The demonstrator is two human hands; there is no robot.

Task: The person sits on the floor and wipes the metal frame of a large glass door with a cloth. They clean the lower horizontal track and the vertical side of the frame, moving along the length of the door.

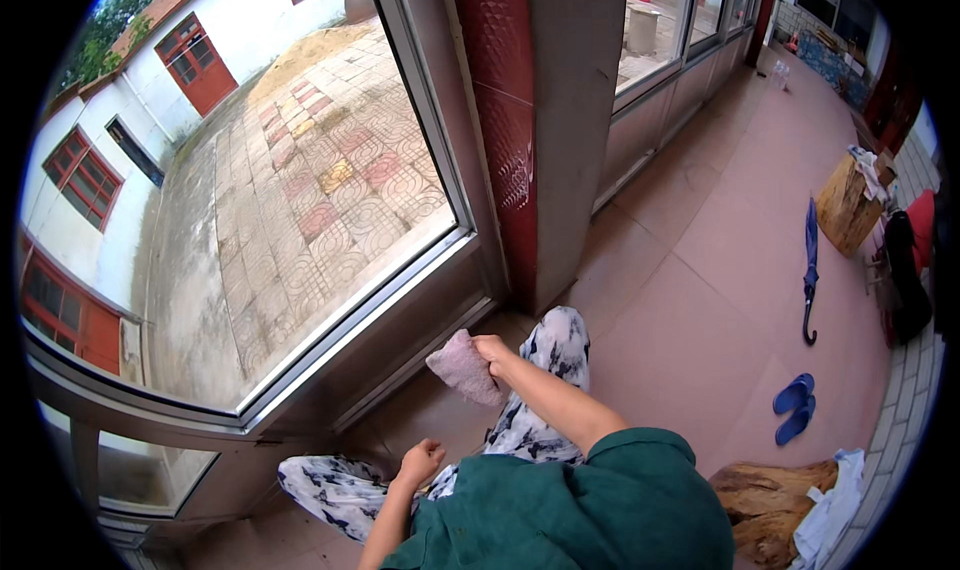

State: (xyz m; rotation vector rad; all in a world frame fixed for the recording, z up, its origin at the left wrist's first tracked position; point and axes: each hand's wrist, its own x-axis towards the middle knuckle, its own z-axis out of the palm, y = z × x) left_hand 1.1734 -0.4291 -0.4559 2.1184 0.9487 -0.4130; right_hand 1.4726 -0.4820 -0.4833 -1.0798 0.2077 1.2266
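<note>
My right hand (491,352) grips a fluffy pale-pink cloth (463,369) by its edge, above the floor and beside my right knee. The cloth hangs apart from the low metal panel (420,360) under the window. Near my lap, over my left thigh, my left hand (422,461) has its fingers curled, and nothing shows in it. Both legs, in white trousers (559,345) with dark blotches, are bent before me. Ahead and to the left stands a large glass pane (315,232) in a metal frame (360,319).
A red-and-grey pillar (559,157) rises ahead. On the pinkish tiled floor (697,330) to the right lie a folded blue umbrella (811,262) and blue slippers (793,409). Wooden stumps (847,204) stand along the right side, the nearer stump (772,495) beside a pale-blue cloth (829,502).
</note>
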